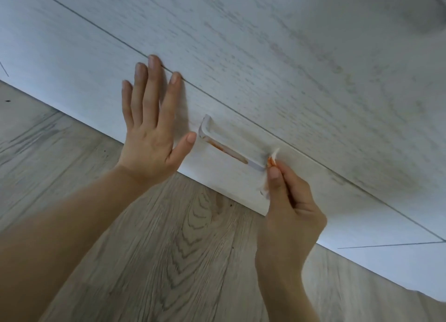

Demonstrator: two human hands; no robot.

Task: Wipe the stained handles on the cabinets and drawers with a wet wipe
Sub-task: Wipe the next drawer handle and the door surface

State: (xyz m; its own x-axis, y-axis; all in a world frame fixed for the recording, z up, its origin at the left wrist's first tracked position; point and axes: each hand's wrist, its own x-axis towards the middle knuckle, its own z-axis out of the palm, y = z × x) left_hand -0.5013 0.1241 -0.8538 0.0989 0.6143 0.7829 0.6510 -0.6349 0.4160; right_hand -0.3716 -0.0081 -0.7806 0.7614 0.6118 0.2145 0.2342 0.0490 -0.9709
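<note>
Two hands at the drawer front (72,63): left hand (152,131) fingers flat, right hand (289,215) fingers pinching orange-stained wet wipe (271,161) against handle (229,144).

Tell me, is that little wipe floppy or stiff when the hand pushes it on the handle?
Probably floppy: the wipe looks crumpled where the right hand pinches it. Likely very light, since only fingertips hold it. It seems to soak up mess: its tip is orange like the stain on the handle.

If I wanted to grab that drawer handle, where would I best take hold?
Grip the handle's straight middle bar, fingers hooking behind it through the gap to the drawer front. Its right end is taken by the right hand with the wipe.
</note>
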